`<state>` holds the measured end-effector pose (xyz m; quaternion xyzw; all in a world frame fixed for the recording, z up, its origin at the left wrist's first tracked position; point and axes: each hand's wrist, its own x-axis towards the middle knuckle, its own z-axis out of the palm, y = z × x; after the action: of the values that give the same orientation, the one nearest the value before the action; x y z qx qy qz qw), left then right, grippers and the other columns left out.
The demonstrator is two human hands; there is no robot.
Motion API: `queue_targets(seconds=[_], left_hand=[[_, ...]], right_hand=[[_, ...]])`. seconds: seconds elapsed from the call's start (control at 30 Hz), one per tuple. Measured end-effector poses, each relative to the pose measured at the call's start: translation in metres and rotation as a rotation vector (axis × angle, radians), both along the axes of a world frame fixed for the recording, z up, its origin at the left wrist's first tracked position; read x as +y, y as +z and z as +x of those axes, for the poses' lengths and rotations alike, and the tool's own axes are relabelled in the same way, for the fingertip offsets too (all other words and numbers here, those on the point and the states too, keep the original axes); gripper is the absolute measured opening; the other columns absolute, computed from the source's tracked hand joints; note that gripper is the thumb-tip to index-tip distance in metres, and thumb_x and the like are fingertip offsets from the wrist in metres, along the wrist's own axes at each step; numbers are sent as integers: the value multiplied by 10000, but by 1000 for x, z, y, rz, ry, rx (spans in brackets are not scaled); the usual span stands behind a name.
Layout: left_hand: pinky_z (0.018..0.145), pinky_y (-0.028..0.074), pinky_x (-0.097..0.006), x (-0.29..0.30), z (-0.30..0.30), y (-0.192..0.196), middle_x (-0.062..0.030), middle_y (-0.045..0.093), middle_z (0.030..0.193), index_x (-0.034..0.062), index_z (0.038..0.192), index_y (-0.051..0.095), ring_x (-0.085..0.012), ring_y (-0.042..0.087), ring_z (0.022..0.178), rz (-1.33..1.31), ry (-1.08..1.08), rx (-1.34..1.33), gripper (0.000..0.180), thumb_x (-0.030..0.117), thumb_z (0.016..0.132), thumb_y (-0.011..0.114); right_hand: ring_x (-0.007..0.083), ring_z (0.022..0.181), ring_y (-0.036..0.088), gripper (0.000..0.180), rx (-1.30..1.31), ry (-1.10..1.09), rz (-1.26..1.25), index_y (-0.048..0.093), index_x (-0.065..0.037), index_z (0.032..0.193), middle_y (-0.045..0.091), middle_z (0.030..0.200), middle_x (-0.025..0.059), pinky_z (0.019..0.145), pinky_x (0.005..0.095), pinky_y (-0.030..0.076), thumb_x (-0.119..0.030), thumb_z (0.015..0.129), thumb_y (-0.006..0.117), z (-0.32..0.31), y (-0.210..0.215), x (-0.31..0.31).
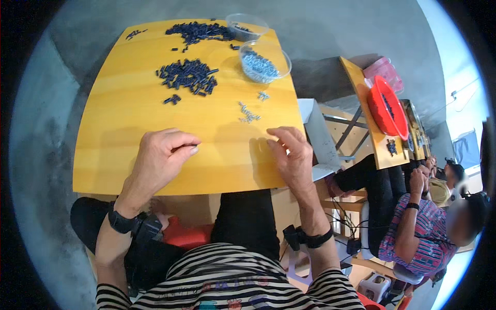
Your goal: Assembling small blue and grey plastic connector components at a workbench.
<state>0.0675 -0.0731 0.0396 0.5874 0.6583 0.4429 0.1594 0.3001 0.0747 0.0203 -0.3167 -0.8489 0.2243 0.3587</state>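
My left hand (168, 154) is over the near part of the yellow table (119, 121), thumb and forefinger pinched together. A dark speck shows at their tips, too small to name. To its right, my right hand (293, 155) hovers by the table's right edge. Its fingers are curled toward the thumb, and anything between them is too small to make out. Beyond the hands lie a few loose silver screw-like pieces (248, 113) and a smaller cluster of them (263, 96). Further off is a pile of short black cylindrical parts (188, 76).
A clear bowl (284, 71) of small silver-blue pieces stands at the table's far right, with another clear bowl (263, 24) behind it. A second black pile (199, 32) lies at the back. To the right, a co-worker (413, 232) sits near a red basin (378, 111).
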Motion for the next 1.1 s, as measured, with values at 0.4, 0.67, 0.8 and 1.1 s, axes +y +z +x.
queue_targets(seconds=[0.4, 0.67, 0.8, 1.1], left_hand=[[590, 474, -183, -16, 5, 13, -28, 649, 705, -20, 907, 687, -57, 572, 624, 37, 43, -472, 117, 29, 823, 621], [583, 447, -207, -21, 0, 12, -22, 621, 735, -12, 898, 687, -69, 551, 634, 116, -24, -279, 113, 32, 805, 639], [624, 487, -228, -22, 0, 12, -68, 676, 782, -4, 873, 691, -108, 620, 704, 92, 6, -285, 93, 31, 798, 648], [631, 509, -274, -15, 2, 2, -124, 679, 787, 0, 867, 688, -176, 650, 691, 125, -15, -210, 116, 50, 768, 656]], right_hand=[[161, 643, 571, 145, 78, -74, -148, 667, -37, 913, 605, 747, 74, 619, 283, 469, -39, 768, 668, -25, -7, 21], [266, 701, 617, 119, -65, -43, 60, 674, -48, 867, 627, 787, 127, 644, 353, 486, -97, 758, 673, -49, -11, 28], [312, 727, 617, 108, -179, -40, 167, 680, -64, 847, 627, 783, 134, 666, 390, 490, -131, 766, 656, -59, -20, 31], [324, 753, 619, 96, -214, -20, 261, 680, -89, 814, 625, 827, 124, 675, 410, 489, -145, 802, 603, -64, -18, 22]])
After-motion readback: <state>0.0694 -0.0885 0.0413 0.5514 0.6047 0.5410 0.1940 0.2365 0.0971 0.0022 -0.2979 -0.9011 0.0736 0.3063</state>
